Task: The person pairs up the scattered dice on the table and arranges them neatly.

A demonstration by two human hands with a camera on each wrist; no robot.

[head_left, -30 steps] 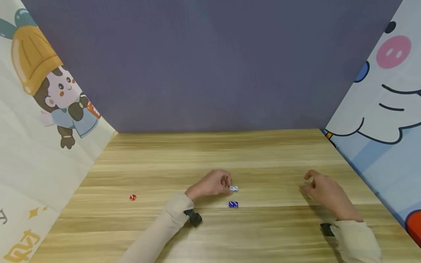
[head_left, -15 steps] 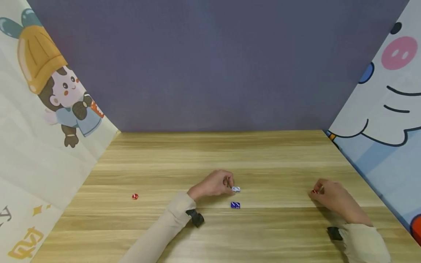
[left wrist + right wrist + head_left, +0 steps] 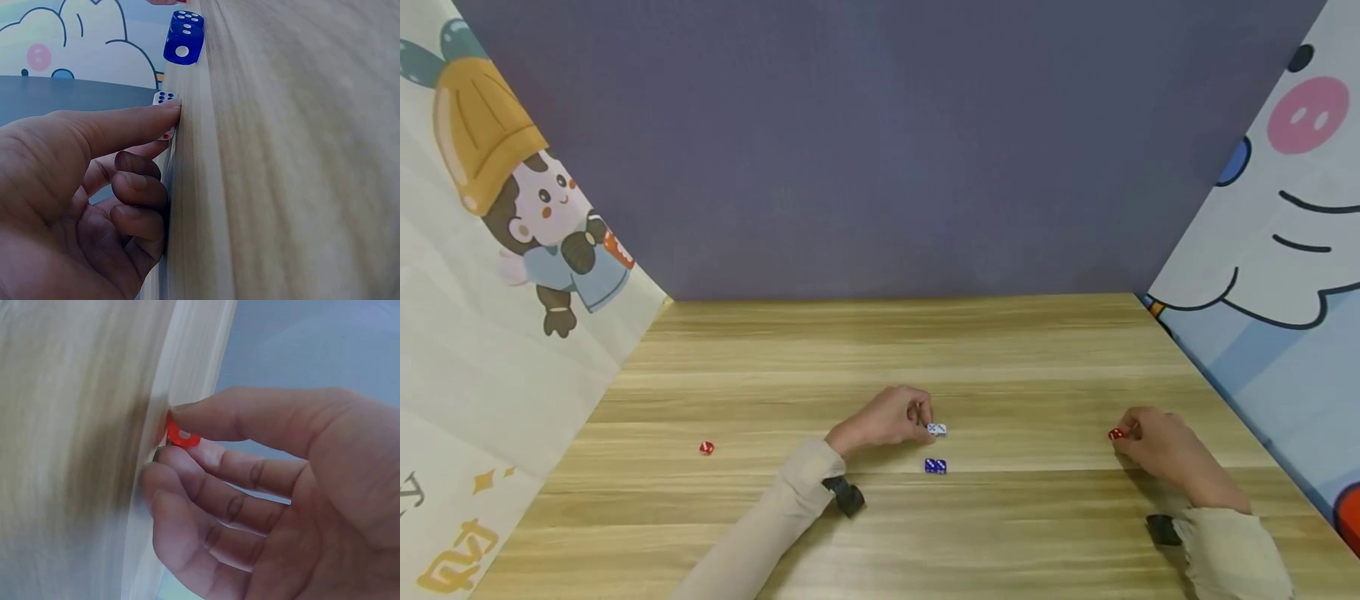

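My left hand (image 3: 889,417) pinches a white die (image 3: 165,98) between thumb and index finger, down at the tabletop. In the head view a pair of white dice (image 3: 937,430) sits side by side at those fingertips. Just nearer to me lie two blue dice (image 3: 936,466), also side by side; the left wrist view has the blue dice (image 3: 184,37) beyond the thumb. Over on the right, my right hand (image 3: 1165,446) holds a red die (image 3: 1116,434) by thumb and fingertips. Most of that red die (image 3: 182,434) is hidden by the fingers in the right wrist view.
Another red die (image 3: 707,448) lies alone on the left part of the wooden table (image 3: 820,350). A dark grey panel (image 3: 887,150) stands along the back edge, with cartoon-printed sheets at both sides. Each wrist wears a black strap mount (image 3: 848,497).
My right hand has come down slightly and its thumb and fingers have closed on the red die. The left hand stays at the white dice; the view shifted a little.
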